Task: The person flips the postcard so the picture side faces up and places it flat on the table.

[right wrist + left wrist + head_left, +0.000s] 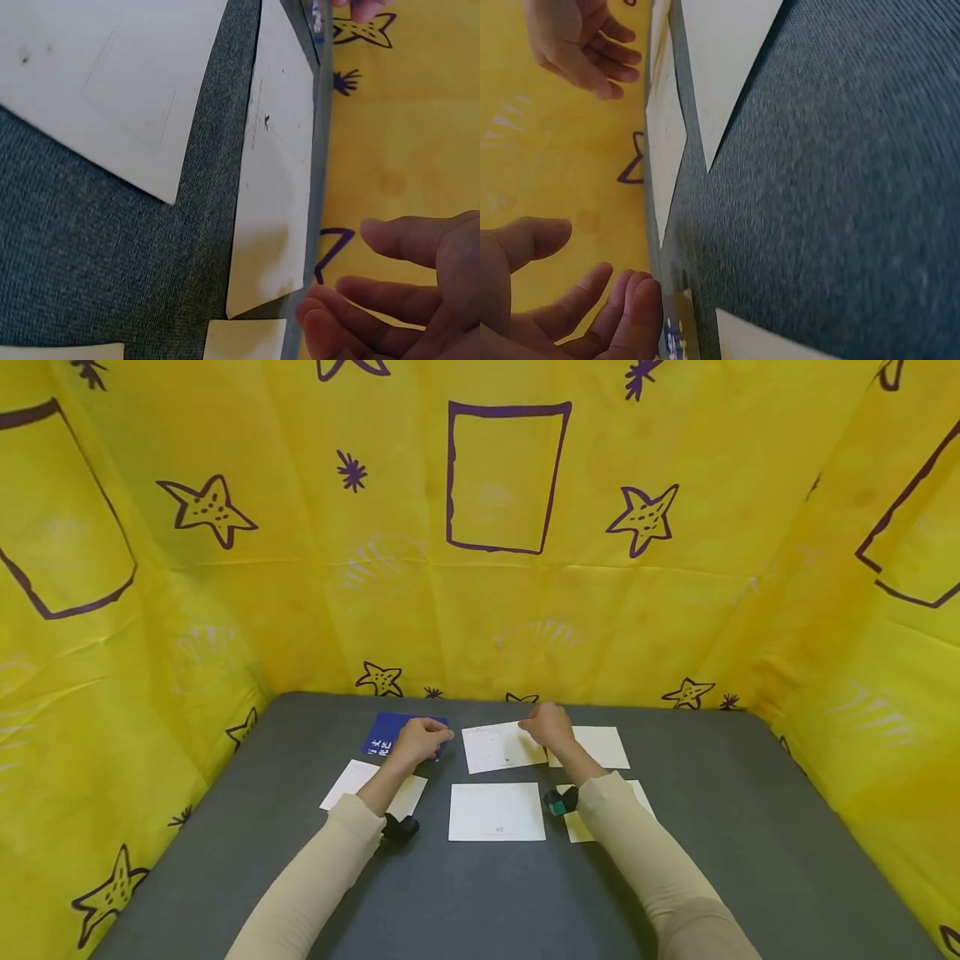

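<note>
My left hand [420, 739] hovers over the right part of a blue card [385, 727] with white lettering, at the back left of the table. In the left wrist view its thumb and fingers are apart with nothing between them. My right hand [549, 727] is at the back, above where a tilted white card [495, 749] and another white card [603, 743] come together. The right wrist view shows the thumb of this hand spread from its loosely bent fingers, which hold nothing. Small dark specks mark the tilted card.
Nearer on the grey table [480, 902] lie a white card [495, 806] in the middle, one at left [348, 781] partly under my left forearm, and one at right [579, 829] mostly behind my right sleeve. Yellow cloth [480, 627] with drawn starfish surrounds the back and sides.
</note>
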A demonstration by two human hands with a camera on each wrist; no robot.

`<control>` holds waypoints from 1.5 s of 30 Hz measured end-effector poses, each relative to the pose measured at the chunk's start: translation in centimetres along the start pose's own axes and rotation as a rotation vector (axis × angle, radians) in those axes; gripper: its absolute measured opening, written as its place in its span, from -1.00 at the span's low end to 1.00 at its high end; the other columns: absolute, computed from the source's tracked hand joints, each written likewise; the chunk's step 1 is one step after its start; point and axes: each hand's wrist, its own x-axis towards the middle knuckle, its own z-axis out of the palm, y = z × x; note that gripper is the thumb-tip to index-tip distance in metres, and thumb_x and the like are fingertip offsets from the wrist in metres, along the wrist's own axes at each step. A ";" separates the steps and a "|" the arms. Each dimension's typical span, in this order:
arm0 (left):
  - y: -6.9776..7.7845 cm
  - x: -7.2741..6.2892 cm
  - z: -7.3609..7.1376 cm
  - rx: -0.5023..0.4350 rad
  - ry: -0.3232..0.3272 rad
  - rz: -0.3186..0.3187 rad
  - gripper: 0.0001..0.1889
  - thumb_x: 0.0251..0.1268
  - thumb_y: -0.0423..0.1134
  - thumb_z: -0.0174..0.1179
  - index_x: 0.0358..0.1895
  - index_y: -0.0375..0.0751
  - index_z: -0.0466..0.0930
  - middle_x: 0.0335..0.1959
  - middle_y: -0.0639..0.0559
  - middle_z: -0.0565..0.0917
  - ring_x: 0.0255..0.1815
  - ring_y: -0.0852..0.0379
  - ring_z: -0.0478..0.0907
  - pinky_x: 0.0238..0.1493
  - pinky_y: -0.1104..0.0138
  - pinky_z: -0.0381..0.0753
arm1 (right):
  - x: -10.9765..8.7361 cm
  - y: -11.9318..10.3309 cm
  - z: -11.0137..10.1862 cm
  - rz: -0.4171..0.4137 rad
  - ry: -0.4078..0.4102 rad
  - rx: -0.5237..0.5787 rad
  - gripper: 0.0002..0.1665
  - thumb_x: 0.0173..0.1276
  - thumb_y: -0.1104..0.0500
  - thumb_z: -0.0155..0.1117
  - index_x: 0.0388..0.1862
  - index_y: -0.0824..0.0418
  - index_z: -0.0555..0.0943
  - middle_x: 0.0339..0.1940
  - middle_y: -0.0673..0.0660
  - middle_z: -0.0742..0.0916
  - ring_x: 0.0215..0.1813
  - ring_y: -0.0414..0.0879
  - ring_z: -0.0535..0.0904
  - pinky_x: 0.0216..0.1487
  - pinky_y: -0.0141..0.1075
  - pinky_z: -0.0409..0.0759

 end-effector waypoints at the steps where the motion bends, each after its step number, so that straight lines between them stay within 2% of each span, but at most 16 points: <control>1: 0.0 0.0 0.2 0.007 -0.004 0.000 -0.68 0.24 -0.18 0.26 -0.06 -0.37 0.65 -0.22 -0.18 0.67 -0.35 0.06 0.58 -0.41 0.40 0.59 | 0.0 0.1 0.0 0.006 0.000 -0.005 -0.69 0.28 0.06 0.32 -0.36 0.32 0.72 -0.32 0.18 0.78 -0.27 0.06 0.65 -0.25 -0.13 0.60; 3: 0.1 0.0 0.6 0.019 -0.014 -0.002 -0.68 0.25 -0.19 0.26 -0.06 -0.37 0.65 -0.21 -0.18 0.67 -0.36 0.06 0.58 -0.43 0.40 0.58 | 0.0 0.1 -0.1 0.012 0.003 -0.022 -0.69 0.27 0.06 0.32 -0.52 0.29 0.68 -0.51 0.10 0.71 -0.39 -0.02 0.56 -0.37 -0.22 0.51; 5: 0.2 0.1 1.0 0.030 -0.031 -0.008 -0.67 0.26 -0.18 0.25 -0.04 -0.37 0.65 -0.19 -0.19 0.67 -0.34 0.04 0.60 -0.40 0.38 0.59 | 0.0 0.2 -0.1 0.019 -0.004 -0.028 -0.60 0.27 0.08 0.32 -0.71 0.24 0.56 -0.70 0.02 0.56 -0.50 -0.06 0.43 -0.47 -0.28 0.38; 7: 0.3 0.1 1.2 0.045 -0.049 -0.016 -0.66 0.27 -0.18 0.25 -0.02 -0.36 0.64 -0.16 -0.17 0.67 -0.30 0.04 0.61 -0.36 0.38 0.60 | -0.1 0.3 -0.2 0.026 -0.014 -0.027 -0.50 0.27 0.10 0.32 -0.83 0.18 0.42 -0.81 -0.03 0.39 -0.57 -0.09 0.32 -0.53 -0.31 0.28; 9: 0.4 0.2 1.4 0.053 -0.069 -0.018 -0.65 0.28 -0.17 0.23 0.00 -0.37 0.63 -0.13 -0.19 0.67 -0.26 0.02 0.62 -0.33 0.38 0.61 | -0.1 0.3 -0.2 0.028 -0.022 -0.017 -0.44 0.27 0.11 0.32 -0.87 0.12 0.33 -0.84 -0.05 0.30 -0.60 -0.11 0.26 -0.56 -0.33 0.23; 17: 0.6 0.1 2.0 0.094 -0.127 -0.036 -0.65 0.29 -0.16 0.22 0.00 -0.36 0.62 -0.13 -0.18 0.65 -0.28 0.06 0.57 -0.33 0.36 0.56 | -0.1 0.5 0.2 0.045 -0.030 -0.016 -0.38 0.24 0.15 0.34 -0.91 0.10 0.24 -0.86 -0.07 0.22 -0.69 -0.17 0.12 -0.65 -0.40 0.11; 23: 0.8 0.0 2.4 0.100 -0.145 -0.035 -0.65 0.27 -0.16 0.23 0.00 -0.36 0.62 -0.15 -0.18 0.64 -0.35 0.09 0.54 -0.38 0.36 0.54 | -0.2 0.3 0.3 0.071 -0.049 -0.046 -0.41 0.23 0.17 0.35 -0.88 0.12 0.25 -0.83 -0.04 0.27 -0.63 -0.13 0.21 -0.60 -0.37 0.19; 28: 1.1 0.0 2.7 0.099 -0.143 -0.047 -0.65 0.27 -0.16 0.24 -0.02 -0.36 0.62 -0.16 -0.17 0.63 -0.34 0.09 0.52 -0.34 0.35 0.57 | -0.3 0.3 0.4 0.093 -0.033 -0.046 -0.57 0.19 0.17 0.39 -0.80 0.20 0.46 -0.75 0.03 0.47 -0.51 -0.05 0.39 -0.51 -0.33 0.35; 33: 1.4 0.1 2.9 0.088 -0.143 -0.063 -0.66 0.27 -0.17 0.24 -0.02 -0.36 0.63 -0.28 -0.12 0.59 -0.38 0.10 0.48 -0.34 0.35 0.54 | -0.1 0.6 0.6 0.104 -0.018 -0.011 -0.77 0.12 0.18 0.44 -0.55 0.36 0.72 -0.49 0.19 0.75 -0.33 0.05 0.58 -0.38 -0.27 0.51; 37: 1.3 0.2 2.7 0.064 -0.144 -0.068 -0.66 0.29 -0.19 0.23 0.00 -0.38 0.61 -0.21 -0.17 0.62 -0.36 0.10 0.51 -0.32 0.37 0.56 | 0.1 0.9 0.8 0.145 -0.003 0.054 -0.76 0.10 0.21 0.44 -0.37 0.42 0.75 -0.30 0.28 0.79 -0.31 0.08 0.60 -0.41 -0.28 0.52; 40: 1.1 0.4 2.7 0.038 -0.145 -0.079 -0.65 0.30 -0.20 0.22 0.01 -0.40 0.60 -0.11 -0.22 0.65 -0.31 0.09 0.55 -0.28 0.39 0.62 | 0.3 1.3 1.0 0.183 0.015 0.123 -0.81 0.06 0.27 0.42 -0.43 0.44 0.74 -0.43 0.26 0.76 -0.44 0.02 0.53 -0.54 -0.35 0.43; 43: 0.8 0.6 2.7 0.006 -0.138 -0.089 -0.65 0.27 -0.23 0.24 0.03 -0.41 0.60 -0.04 -0.23 0.65 -0.25 0.05 0.58 -0.22 0.36 0.64 | 0.4 1.6 1.2 0.205 0.033 0.161 -0.90 -0.03 0.36 0.36 -0.62 0.42 0.67 -0.66 0.17 0.63 -0.55 -0.03 0.43 -0.63 -0.39 0.33; 45: 0.6 0.8 2.8 -0.035 -0.117 -0.069 -0.66 0.24 -0.28 0.26 0.02 -0.41 0.60 -0.02 -0.24 0.65 -0.20 0.02 0.59 -0.16 0.32 0.65 | 0.4 1.9 1.3 0.214 0.040 0.173 -0.91 -0.09 0.40 0.31 -0.71 0.38 0.61 -0.74 0.10 0.54 -0.60 -0.04 0.39 -0.67 -0.40 0.30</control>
